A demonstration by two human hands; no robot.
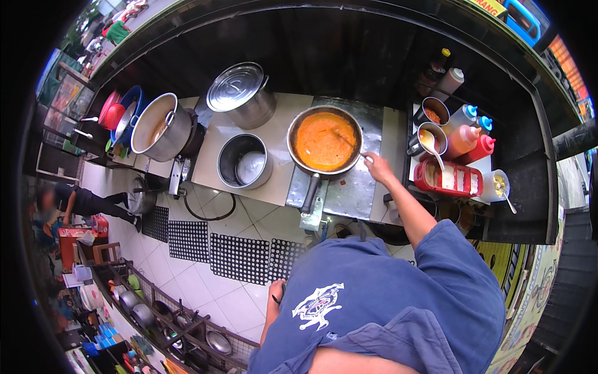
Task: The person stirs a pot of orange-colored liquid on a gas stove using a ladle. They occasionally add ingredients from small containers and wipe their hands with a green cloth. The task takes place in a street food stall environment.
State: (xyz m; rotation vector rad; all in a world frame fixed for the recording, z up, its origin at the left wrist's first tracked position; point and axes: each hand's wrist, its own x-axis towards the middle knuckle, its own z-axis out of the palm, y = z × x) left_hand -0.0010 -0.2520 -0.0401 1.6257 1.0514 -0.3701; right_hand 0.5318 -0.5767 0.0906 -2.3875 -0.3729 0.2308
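Note:
A frying pan (309,168) full of orange sauce (321,140) sits on the stove, its dark handle pointing toward me. My right hand (378,167) is closed round the end of a stirring spoon (344,137); the spoon's head is sunk in the sauce, so its exact shape is hidden. Low at my left side, beside my shirt, is my left hand (276,292), with its fingers curled near a small dark thing I cannot make out. An open, deep metal pot (266,163) stands left of the pan, and a lidded pot (252,103) is behind it.
Right of the stove are sauce bottles (464,140), a metal cup with a spoon (430,140), a red divided container (448,181) and a tub (496,187). A large pot (163,128) stands far left. Black mats (240,258) lie on the floor; another person (75,202) is at left.

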